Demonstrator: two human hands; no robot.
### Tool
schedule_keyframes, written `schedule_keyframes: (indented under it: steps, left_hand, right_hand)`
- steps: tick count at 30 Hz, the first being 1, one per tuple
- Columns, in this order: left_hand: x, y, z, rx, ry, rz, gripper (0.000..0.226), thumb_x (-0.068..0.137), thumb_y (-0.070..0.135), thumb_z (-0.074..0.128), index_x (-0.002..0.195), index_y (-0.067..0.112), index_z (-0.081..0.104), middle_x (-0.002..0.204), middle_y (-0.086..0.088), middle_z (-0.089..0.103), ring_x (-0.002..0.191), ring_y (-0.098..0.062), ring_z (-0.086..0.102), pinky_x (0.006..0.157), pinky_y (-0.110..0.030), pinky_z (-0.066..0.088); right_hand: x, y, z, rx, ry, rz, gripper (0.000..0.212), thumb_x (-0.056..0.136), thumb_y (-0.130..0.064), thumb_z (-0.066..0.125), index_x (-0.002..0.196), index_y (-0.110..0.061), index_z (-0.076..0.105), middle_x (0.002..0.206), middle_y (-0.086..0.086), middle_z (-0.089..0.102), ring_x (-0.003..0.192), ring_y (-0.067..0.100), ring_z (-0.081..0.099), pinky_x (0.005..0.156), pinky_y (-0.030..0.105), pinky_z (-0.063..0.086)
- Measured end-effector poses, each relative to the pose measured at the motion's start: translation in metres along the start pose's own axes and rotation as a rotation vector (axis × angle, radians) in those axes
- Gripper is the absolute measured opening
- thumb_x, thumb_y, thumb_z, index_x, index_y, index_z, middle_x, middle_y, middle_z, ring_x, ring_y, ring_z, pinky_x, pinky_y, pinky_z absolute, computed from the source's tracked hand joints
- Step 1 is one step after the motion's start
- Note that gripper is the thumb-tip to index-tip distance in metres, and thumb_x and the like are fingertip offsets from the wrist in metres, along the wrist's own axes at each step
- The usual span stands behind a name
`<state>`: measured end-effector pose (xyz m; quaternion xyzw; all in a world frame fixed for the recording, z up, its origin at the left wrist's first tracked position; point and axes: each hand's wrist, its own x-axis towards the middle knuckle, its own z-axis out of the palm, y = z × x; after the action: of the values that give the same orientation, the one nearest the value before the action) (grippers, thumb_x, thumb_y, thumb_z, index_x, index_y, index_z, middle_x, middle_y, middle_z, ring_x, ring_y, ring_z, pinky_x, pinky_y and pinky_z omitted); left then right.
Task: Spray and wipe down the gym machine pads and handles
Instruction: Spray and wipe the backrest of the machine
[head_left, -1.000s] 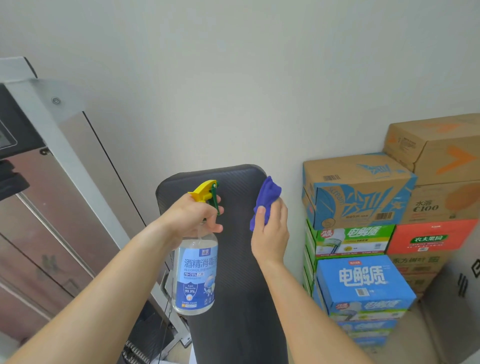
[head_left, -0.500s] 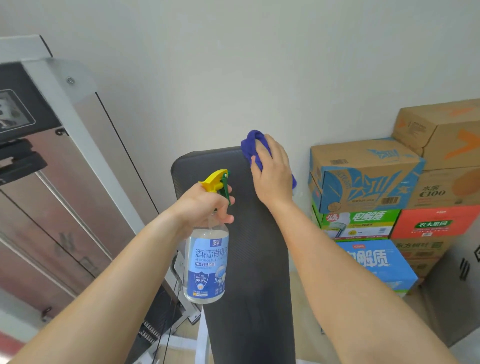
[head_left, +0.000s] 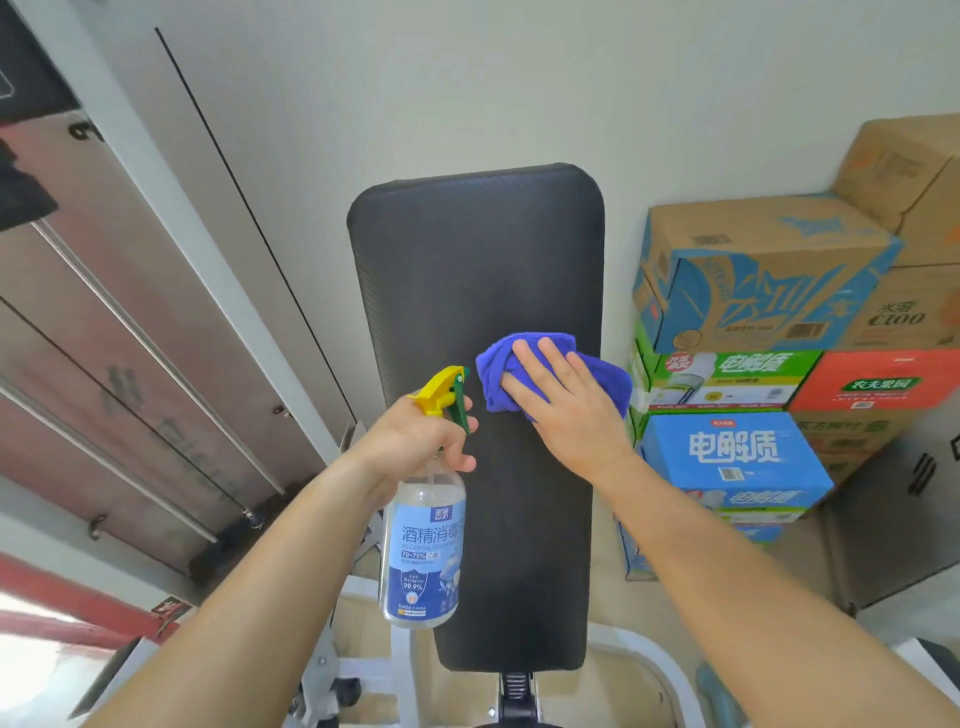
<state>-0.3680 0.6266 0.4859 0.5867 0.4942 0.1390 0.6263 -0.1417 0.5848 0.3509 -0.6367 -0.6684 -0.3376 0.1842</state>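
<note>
While left grip (head_left: 415, 441) clasps bottle (head_left: 423, 545), right grip (head_left: 566, 410), seemingly flat, presses cloth (head_left: 491, 366).

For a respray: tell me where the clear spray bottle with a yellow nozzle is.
Head view, centre-left: the left hand holds the clear spray bottle at the left edge of the black pad.

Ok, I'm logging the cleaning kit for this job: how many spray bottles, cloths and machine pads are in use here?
spray bottle: 1, gripped by the left hand
blue cloth: 1, pressed under the right hand
black pad: 1
Total: 3
</note>
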Motion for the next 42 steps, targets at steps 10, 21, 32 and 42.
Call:
schedule_keyframes:
  steps: [10, 21, 32, 42]
  left_hand:
    - [0.002, -0.041, -0.02, -0.096, -0.012, 0.011, 0.053, 0.075, -0.018, 0.054, 0.115, 0.014, 0.065, 0.114, -0.003, 0.074, 0.077, -0.025, 0.074, 0.067, -0.031, 0.054]
    - [0.006, -0.101, -0.056, -0.301, 0.009, -0.029, 0.066, 0.052, -0.009, 0.057, 0.114, 0.011, 0.067, 0.114, -0.009, 0.075, 0.074, -0.024, 0.07, 0.083, -0.042, 0.046]
    - [0.005, -0.106, -0.076, -0.383, -0.019, 0.035, 0.056, 0.073, -0.022, 0.05, 0.117, 0.009, 0.064, 0.118, -0.011, 0.072, 0.069, -0.021, 0.066, 0.062, -0.027, 0.051]
    - [0.002, -0.138, -0.068, -0.306, -0.028, 0.004, 0.058, 0.066, -0.016, 0.056, 0.117, 0.01, 0.066, 0.114, -0.006, 0.075, 0.081, -0.017, 0.072, 0.076, -0.032, 0.057]
  right_hand:
    - [0.073, -0.018, 0.0, 0.068, 0.135, 0.055, 0.055, 0.086, -0.013, 0.051, 0.141, -0.011, 0.055, 0.156, 0.021, 0.05, 0.143, 0.043, 0.047, 0.12, 0.055, 0.03]
    - [0.006, -0.028, 0.025, 0.003, -0.034, -0.305, 0.053, 0.095, -0.002, 0.059, 0.146, -0.015, 0.051, 0.158, 0.014, 0.049, 0.143, 0.036, 0.051, 0.124, 0.045, 0.025]
    - [0.074, -0.087, 0.036, 0.077, 0.003, -0.241, 0.054, 0.089, -0.008, 0.049, 0.143, -0.01, 0.057, 0.155, 0.021, 0.051, 0.142, 0.042, 0.05, 0.125, 0.049, 0.02]
    - [0.03, -0.05, 0.018, -0.064, -0.039, -0.271, 0.046, 0.103, -0.004, 0.038, 0.143, -0.016, 0.058, 0.158, 0.015, 0.049, 0.142, 0.039, 0.051, 0.117, 0.05, 0.031]
